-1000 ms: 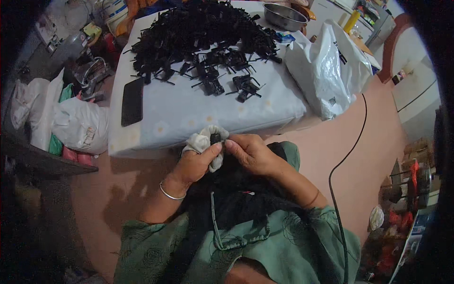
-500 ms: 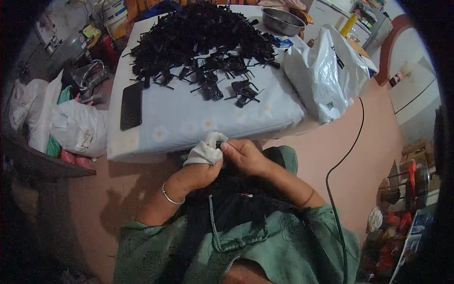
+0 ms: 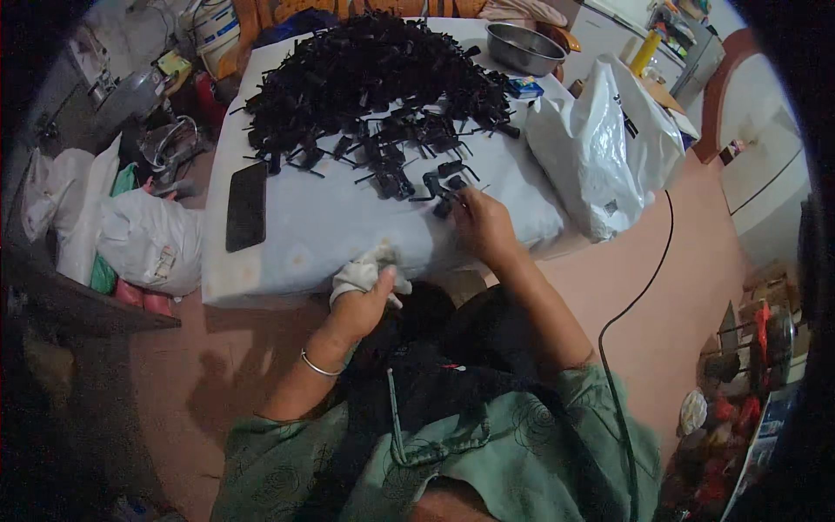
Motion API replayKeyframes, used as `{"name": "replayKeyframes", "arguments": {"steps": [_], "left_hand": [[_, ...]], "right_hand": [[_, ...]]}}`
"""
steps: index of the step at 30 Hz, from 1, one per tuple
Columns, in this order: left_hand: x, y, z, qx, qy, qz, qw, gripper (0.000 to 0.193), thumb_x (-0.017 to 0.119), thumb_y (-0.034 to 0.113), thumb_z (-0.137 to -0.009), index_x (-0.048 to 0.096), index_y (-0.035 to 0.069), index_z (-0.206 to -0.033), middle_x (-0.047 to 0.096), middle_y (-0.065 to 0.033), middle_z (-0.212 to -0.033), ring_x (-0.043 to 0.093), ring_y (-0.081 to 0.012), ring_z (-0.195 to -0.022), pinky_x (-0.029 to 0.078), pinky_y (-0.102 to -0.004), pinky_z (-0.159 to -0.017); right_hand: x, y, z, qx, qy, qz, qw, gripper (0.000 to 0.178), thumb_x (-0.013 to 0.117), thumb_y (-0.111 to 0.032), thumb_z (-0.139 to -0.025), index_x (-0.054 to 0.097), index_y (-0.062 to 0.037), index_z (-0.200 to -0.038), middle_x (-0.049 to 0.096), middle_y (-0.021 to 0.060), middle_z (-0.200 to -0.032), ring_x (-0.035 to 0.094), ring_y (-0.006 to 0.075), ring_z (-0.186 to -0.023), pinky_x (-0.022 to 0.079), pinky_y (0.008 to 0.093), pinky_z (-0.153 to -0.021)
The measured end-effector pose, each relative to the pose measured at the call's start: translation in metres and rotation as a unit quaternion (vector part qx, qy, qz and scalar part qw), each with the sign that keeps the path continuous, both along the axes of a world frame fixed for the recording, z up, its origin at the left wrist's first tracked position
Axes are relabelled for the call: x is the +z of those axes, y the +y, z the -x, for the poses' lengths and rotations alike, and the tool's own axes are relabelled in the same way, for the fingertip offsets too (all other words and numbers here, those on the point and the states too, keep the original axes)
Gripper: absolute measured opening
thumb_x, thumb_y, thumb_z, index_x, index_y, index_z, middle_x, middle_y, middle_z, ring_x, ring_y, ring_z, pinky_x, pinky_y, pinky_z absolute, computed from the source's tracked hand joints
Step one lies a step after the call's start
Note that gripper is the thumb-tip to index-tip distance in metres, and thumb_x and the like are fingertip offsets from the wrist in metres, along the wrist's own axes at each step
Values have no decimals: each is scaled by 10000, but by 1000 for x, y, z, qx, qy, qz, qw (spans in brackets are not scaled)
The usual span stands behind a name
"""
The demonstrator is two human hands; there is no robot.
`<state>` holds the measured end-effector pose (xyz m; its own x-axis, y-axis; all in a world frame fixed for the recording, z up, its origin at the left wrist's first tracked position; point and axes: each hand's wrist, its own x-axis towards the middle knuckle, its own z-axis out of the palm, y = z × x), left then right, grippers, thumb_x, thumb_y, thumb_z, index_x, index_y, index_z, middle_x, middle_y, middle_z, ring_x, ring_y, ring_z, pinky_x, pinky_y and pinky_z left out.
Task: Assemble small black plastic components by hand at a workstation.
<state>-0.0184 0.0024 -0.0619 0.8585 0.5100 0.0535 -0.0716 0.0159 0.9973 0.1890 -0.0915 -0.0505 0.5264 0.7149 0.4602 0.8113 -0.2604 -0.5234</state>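
Cloth [image 3: 355,278], whitish: seemingly soft, light; clasped in left hand [image 3: 363,311]. Black parts [image 3: 431,183]: probably light, stiff, fragile-ended; best held mid-body. Right hand [image 3: 484,226]: at parts, grip not discernible.

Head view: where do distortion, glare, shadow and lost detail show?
Head view: edges bend toward the dark rim; head view: glare streaks the glossy white plastic bag; head view: shadow darkens the pinkish floor at left; head view: the heaped small black plastic parts lose detail.

1 head-worn fisheye looks down over a table [image 3: 322,213].
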Motion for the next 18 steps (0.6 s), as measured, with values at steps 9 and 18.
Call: {"name": "replayKeyframes", "arguments": {"steps": [9,18], "left_hand": [[21,-5,-13,-1,-126,337,933,161,502,113,-854,495,87,-1012,560,0,-777,526,-73,-546,435,-189,-436],[34,-8,-5,12,-85,202,976,169,514,122,-854,485,67,-1011,535,9,-777,510,-53,-597,424,-183,-465]], "right_hand": [[17,-31,78,200,232,-21,952,132,562,-120,-799,503,-2,-805,525,181,-681,505,354,-581,411,371,-523],[33,-39,83,221,69,-42,972,247,626,-204,-756,476,-9,-782,511,161,-644,520,350,-586,411,402,-514]]}}
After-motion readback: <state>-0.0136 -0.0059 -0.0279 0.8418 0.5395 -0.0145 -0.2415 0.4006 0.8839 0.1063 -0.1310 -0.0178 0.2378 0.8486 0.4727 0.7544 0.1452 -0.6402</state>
